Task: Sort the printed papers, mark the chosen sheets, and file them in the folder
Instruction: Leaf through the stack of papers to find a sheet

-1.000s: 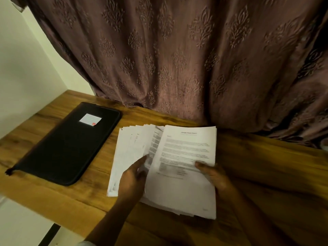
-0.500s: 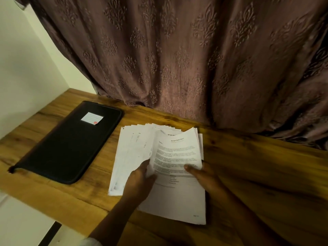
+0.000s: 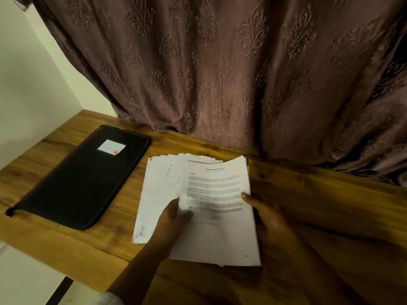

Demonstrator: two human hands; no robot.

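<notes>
Printed papers [image 3: 215, 183] lay on the wooden table [image 3: 319, 205], right of centre, as a loose stack. Lower sheets fanned out to the left, and the far edge of the top bundle curled up a little. The top sheet showed a centred title and blocks of text, too blurred to read.

Left hand [image 3: 174, 221] was at the left edge of the top bundle. Its grip was closed on the papers, thumb over the edge and fingers under the sheets. Right hand [image 3: 266, 214] was at the right edge of the stack, thumb on the top sheet and the other fingers mostly hidden below. Its grip was also on the papers.

Black folder [image 3: 83, 181] lay flat and closed on the table, left of the papers and apart from them. A white label [image 3: 111, 147] with a small red mark sat near its far end.

A brown patterned curtain [image 3: 220, 73] hung behind the table, with a pale wall [image 3: 33, 84] at left. A light sleeve [image 3: 108, 299] showed on the left arm at the bottom edge.
</notes>
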